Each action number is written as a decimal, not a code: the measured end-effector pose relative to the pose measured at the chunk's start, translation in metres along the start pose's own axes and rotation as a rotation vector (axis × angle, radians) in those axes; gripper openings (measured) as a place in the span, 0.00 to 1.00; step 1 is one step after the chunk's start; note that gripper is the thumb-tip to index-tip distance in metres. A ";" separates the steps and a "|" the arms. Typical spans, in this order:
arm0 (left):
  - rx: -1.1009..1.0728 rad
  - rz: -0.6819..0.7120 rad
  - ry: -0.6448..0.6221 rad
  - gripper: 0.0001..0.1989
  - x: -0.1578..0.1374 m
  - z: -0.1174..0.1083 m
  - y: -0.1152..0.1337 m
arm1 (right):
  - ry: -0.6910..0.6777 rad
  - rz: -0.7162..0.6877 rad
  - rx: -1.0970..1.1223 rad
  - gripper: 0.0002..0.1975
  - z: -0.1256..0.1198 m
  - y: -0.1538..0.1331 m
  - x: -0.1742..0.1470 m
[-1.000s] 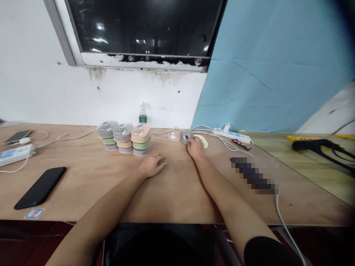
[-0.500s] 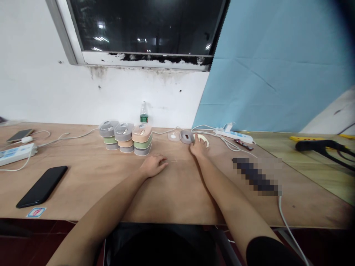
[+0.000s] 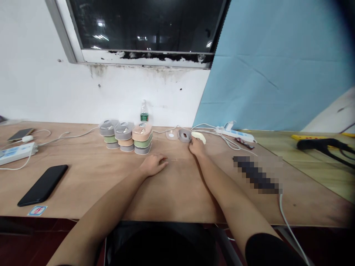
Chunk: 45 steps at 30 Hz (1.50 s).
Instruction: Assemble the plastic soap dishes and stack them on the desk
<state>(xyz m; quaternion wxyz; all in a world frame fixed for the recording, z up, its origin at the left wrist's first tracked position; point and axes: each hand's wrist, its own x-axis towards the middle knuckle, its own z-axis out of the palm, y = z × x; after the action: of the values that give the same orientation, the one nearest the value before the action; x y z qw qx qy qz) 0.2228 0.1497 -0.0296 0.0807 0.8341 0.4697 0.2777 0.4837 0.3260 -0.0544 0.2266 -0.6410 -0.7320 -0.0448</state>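
Note:
My left hand (image 3: 154, 164) lies on the wooden table with its fingers loosely apart, holding nothing. Farther forward, my right hand (image 3: 197, 147) has its fingers closed at the near edge of a cream-coloured oval piece (image 3: 200, 137); its fingertips are partly hidden. Just left of that piece sits an open grey oval case (image 3: 184, 135) with a dark slot in it. Beside the case lies a clear lid (image 3: 172, 135) with a white round label. Left of these, lidded oval cases are stacked in three columns: a peach-topped stack (image 3: 142, 137) and two grey-topped ones, a middle stack (image 3: 124, 136) and a left stack (image 3: 109, 133).
A plastic bottle (image 3: 144, 112) stands by the wall. White power strips lie at the right (image 3: 235, 134) and left (image 3: 18, 153) with trailing cables. A black phone (image 3: 43, 185) rests near the front left. A blurred dark object (image 3: 256, 175) lies right of my right arm.
My right hand has drawn its fingers in and shifted slightly left. The cream-coloured piece has moved a little left, closer to the grey case. My left hand stays put.

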 end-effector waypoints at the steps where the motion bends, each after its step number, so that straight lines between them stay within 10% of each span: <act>1: -0.001 0.000 -0.001 0.14 0.000 0.000 0.000 | -0.004 -0.007 0.003 0.26 0.000 0.000 0.000; 14: -0.002 0.006 0.008 0.14 -0.001 0.000 -0.003 | 0.080 -0.127 0.095 0.27 -0.007 -0.013 -0.017; 24: 0.322 -0.192 0.703 0.23 -0.001 -0.038 -0.014 | 0.095 -0.636 0.329 0.21 -0.016 -0.087 -0.057; 31: 0.566 -0.346 0.609 0.33 -0.002 -0.057 -0.037 | 0.032 -0.671 0.362 0.18 -0.005 -0.081 -0.056; 45: 0.425 0.287 0.643 0.21 -0.003 -0.034 -0.021 | 0.090 -0.378 0.771 0.27 -0.017 -0.077 -0.056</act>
<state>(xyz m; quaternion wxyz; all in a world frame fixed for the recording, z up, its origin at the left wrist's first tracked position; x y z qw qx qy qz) 0.1875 0.1548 -0.0108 -0.2839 0.7600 0.3970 0.4292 0.4193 0.2551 -0.0435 0.4688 -0.3615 -0.7892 0.1632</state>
